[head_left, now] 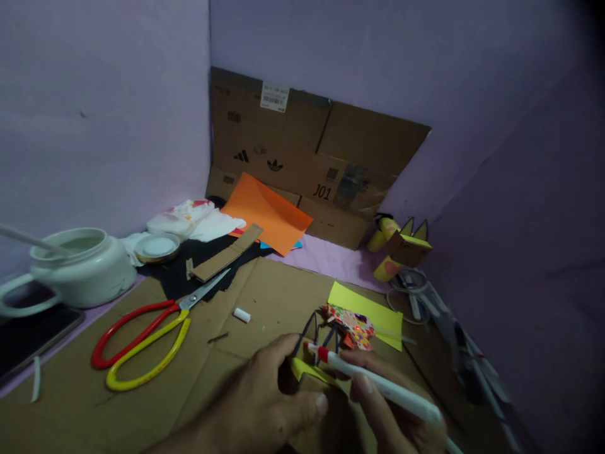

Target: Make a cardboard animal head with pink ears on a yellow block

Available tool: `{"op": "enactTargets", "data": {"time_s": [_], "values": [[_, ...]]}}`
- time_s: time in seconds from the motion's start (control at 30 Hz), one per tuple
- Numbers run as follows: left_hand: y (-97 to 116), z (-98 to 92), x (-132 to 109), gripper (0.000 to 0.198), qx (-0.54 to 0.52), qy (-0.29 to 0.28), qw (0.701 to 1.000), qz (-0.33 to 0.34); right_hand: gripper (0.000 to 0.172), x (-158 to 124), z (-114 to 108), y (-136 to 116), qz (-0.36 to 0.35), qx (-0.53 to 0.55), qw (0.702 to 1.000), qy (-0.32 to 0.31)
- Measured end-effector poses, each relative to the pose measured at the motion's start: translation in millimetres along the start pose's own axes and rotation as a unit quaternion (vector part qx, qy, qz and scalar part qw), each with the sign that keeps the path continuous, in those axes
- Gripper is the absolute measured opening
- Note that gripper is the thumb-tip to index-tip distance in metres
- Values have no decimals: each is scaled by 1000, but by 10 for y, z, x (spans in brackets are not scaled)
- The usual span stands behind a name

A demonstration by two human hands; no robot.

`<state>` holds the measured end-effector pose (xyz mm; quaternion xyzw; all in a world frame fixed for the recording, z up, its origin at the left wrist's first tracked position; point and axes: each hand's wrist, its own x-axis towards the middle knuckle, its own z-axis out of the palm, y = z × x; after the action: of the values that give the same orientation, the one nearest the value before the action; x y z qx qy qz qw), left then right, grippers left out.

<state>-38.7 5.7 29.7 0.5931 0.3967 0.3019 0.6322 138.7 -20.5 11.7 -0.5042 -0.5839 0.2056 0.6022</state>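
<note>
My right hand [394, 403] pinches a white marker [387, 384] with a red collar; its tip points left, at a small cardboard piece [312, 378]. That piece has a yellow strip and two pointed, dark-edged ears. My left hand [269, 391] grips it from the left, thumb in front and fingers behind. Just beyond it lies a hot glue gun [352, 325] with a colourful spotted pattern, resting partly on a yellow paper sheet [366, 309]. A white marker cap [242, 315] sits on the cardboard mat to the left.
Red-and-yellow scissors [146, 340] lie left on the cardboard mat [227, 384]. A white pot [82, 271] and a phone [38, 337] are at far left. Orange paper [265, 214] leans at the back. A similar eared cardboard figure [404, 246] stands at the right, near a cable [411, 290].
</note>
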Motion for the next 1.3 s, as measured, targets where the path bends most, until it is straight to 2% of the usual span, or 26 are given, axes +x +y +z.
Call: {"op": "enactTargets", "data": {"time_s": [0.2, 0.43, 0.6, 0.8, 0.93, 1.03, 1.13, 1.3], "values": [[13, 6, 4, 45, -33, -3, 999, 12, 16, 58, -47, 32, -21, -25, 999, 1], [17, -2, 2, 39, 0, 2, 1000, -13, 10, 20, -59, 58, -2, -12, 1000, -14], [46, -3, 0, 45, -26, -7, 1000, 7, 18, 30, -90, 79, -5, -43, 999, 8], [-5, -2, 3, 38, 9, -1, 1000, -12, 12, -16, -112, 118, 29, -30, 999, -27], [17, 2, 4, 43, -13, 0, 1000, 13, 18, -2, -92, 102, 11, -35, 999, -8], [32, -2, 7, 43, -15, -2, 1000, 7, 18, 10, -92, 82, 2, -32, 999, -22], [29, -2, 9, 40, -6, 4, 1000, -4, 11, 7, -105, 86, 15, -21, 998, -52], [21, 8, 7, 44, -10, 2, 1000, -3, 16, -15, -136, 146, 49, -25, 998, -31]]}}
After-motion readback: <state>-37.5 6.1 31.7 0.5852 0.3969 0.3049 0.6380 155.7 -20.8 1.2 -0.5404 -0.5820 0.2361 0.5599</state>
